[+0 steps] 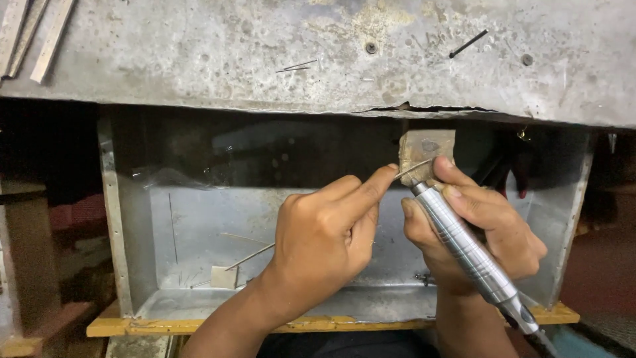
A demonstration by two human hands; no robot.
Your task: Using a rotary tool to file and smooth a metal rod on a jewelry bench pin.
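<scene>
My left hand [328, 232] pinches a thin metal strip [412, 168] between forefinger and thumb and holds its far end against a small wooden peg [427, 147] that juts from the bench edge. My right hand [480, 229] grips a ribbed silver rotary handpiece [464, 248] like a pen. Its tip meets the strip at the peg. The handpiece's cable end runs off toward the lower right corner.
A worn grey workbench top [265, 46] spans the top, with a dark nail [468, 44], thin wires [296, 66] and flat metal strips [30, 33]. Below my hands a metal-lined catch tray [199, 232] holds a small square plate [224, 277] and wire scraps.
</scene>
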